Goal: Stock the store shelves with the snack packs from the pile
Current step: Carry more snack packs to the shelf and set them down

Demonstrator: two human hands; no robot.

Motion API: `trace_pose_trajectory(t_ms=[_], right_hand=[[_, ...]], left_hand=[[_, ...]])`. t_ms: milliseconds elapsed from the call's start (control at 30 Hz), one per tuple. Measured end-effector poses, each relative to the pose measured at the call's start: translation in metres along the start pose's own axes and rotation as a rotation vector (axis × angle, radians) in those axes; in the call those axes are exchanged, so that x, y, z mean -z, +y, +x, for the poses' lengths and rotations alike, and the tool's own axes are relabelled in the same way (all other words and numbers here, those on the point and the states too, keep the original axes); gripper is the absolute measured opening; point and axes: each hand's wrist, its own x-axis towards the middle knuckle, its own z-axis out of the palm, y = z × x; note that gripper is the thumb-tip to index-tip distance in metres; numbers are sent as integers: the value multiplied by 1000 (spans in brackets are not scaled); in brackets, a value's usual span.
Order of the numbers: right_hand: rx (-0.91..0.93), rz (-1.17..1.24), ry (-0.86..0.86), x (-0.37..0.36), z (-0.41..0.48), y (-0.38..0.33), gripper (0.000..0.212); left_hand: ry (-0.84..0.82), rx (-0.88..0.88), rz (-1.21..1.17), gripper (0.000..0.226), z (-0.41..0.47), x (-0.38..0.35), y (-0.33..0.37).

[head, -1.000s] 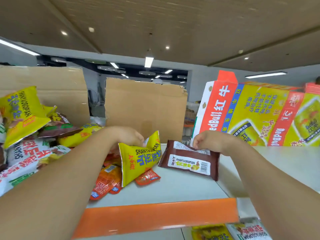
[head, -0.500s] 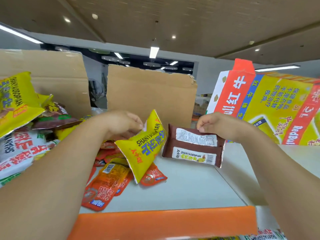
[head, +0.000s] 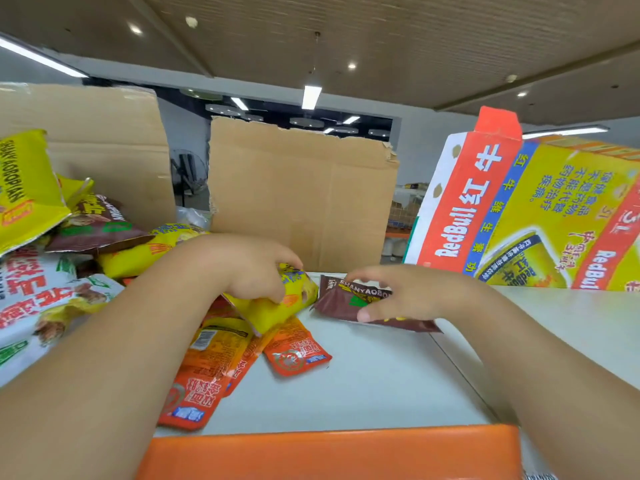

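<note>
My left hand (head: 256,268) grips a yellow snack pack (head: 277,308) that lies tilted on the white shelf top (head: 363,379). Just to its right, my right hand (head: 398,292) holds a brown snack pack (head: 341,299), fingers over its top and thumb under its near edge; the pack lies almost flat on the shelf. A pile of snack packs (head: 52,258), yellow, brown and white, is heaped at the left. Several small orange sachets (head: 214,368) lie spread under and in front of the yellow pack.
Two cardboard sheets (head: 301,195) stand upright at the back of the shelf. A Red Bull carton (head: 530,209) lies on its side at the right. The shelf's orange front edge (head: 329,452) runs along the bottom.
Both hands have lowered their packs from upright to lying on the shelf. The brown pack has been turned so its printed front faces up.
</note>
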Motion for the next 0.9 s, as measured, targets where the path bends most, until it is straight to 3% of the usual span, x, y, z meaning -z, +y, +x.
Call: trace_pose_trajectory(t_ms=[200, 367, 533, 700, 900], right_hand=[[9, -107, -72, -18, 13, 9, 87], [-11, -153, -66, -24, 16, 8, 88], [9, -144, -53, -21, 15, 9, 92], [-67, -312, -136, -23, 16, 4, 89], [-81, -169, -198, -9, 6, -5, 83]], left_hand=[[87, 22, -5, 51, 13, -14, -2], [-21, 99, 58, 91, 17, -27, 8], [-56, 168, 84, 101, 14, -28, 9], [-14, 131, 103, 89, 16, -31, 8], [110, 25, 44, 70, 17, -29, 0]])
